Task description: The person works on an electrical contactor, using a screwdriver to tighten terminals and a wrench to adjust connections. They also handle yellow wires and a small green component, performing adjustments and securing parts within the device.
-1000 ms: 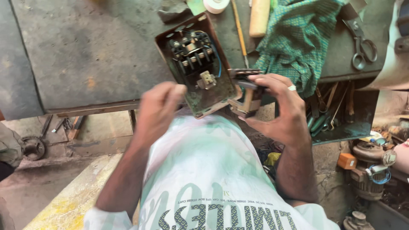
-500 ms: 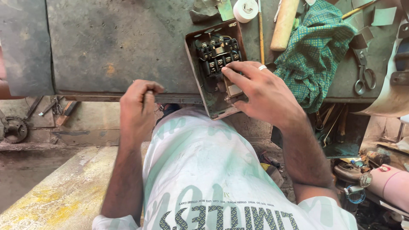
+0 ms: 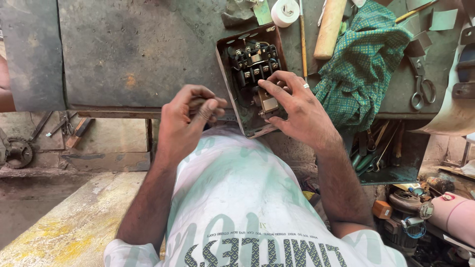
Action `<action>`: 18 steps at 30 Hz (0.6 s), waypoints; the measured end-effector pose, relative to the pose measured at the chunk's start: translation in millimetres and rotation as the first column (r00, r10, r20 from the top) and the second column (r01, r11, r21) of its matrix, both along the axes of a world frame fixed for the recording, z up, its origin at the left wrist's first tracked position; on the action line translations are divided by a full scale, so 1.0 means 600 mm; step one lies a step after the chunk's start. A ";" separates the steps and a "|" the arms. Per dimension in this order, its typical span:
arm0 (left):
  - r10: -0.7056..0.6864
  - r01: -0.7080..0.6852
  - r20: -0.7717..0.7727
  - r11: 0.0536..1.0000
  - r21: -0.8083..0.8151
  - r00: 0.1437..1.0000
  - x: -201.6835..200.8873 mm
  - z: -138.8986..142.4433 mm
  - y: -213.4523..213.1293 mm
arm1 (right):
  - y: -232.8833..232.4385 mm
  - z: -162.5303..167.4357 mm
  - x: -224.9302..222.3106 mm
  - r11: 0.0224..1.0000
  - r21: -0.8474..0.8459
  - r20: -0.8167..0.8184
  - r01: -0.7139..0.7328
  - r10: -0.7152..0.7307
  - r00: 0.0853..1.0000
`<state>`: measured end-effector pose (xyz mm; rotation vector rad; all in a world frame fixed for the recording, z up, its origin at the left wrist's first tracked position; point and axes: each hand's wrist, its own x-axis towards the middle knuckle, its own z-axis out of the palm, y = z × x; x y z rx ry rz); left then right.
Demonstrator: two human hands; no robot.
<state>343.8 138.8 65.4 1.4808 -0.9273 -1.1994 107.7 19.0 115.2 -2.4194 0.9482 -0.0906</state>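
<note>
Since the earlier frame your left hand [image 3: 185,121] has lifted off the bench edge and now hangs in front of it, fingers curled together and pinching a small dark piece that is too hidden to name. Your right hand [image 3: 297,106] has stayed inside the switch box [image 3: 251,79], fingers spread apart and not closed on anything; the fingertips [image 3: 264,88] rest on the black terminal block and the brass-coloured part below it. That rusty open box lies tilted at the front edge of the workbench [image 3: 138,54], its near corner sticking out over the edge toward your shirt. Just beside the box on the right lies a green checked cloth [image 3: 368,64], with a wooden handle [image 3: 330,27] and a roll of white tape [image 3: 286,12] farther back. Scissors [image 3: 421,89] lie well to the right, near the cloth.
</note>
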 end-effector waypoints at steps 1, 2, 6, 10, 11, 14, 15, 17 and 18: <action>-0.015 0.015 -0.020 1.000 0.015 1.000 -0.004 0.003 -0.003 | -0.001 -0.001 -0.001 0.998 0.050 -0.021 0.038 -0.037 0.999; -0.031 0.033 -0.042 0.999 0.032 0.999 -0.007 0.006 -0.005 | -0.001 -0.003 -0.003 0.992 0.102 -0.046 0.078 -0.074 0.996; -0.078 0.079 -0.066 0.997 0.003 0.995 -0.020 0.010 -0.013 | 0.005 -0.011 -0.003 0.999 -0.039 0.024 -0.016 0.017 1.000; -0.107 0.100 -0.084 0.992 -0.081 0.991 -0.036 -0.004 -0.020 | 0.011 -0.012 -0.006 0.994 -0.094 0.009 -0.048 0.049 0.999; -0.107 0.100 -0.075 0.990 -0.101 0.991 -0.041 -0.009 -0.024 | 0.011 -0.010 -0.008 0.996 -0.077 0.023 -0.042 0.044 0.999; -0.102 0.061 -0.349 0.990 -0.127 0.932 -0.058 -0.026 -0.039 | 0.019 -0.003 -0.021 1.000 0.006 0.192 -0.015 0.014 0.981; -0.116 0.067 -0.401 0.988 -0.136 0.909 -0.065 -0.030 -0.044 | 0.023 -0.001 -0.026 1.000 -0.023 0.276 0.010 -0.003 0.961; -0.140 0.076 -0.501 0.986 -0.147 0.854 -0.082 -0.035 -0.053 | 0.034 -0.001 -0.035 0.996 -0.066 0.438 0.063 -0.028 0.898; -0.148 0.086 -0.556 0.987 -0.136 0.818 -0.092 -0.036 -0.056 | 0.039 -0.003 -0.038 0.992 -0.080 0.456 0.093 -0.046 0.889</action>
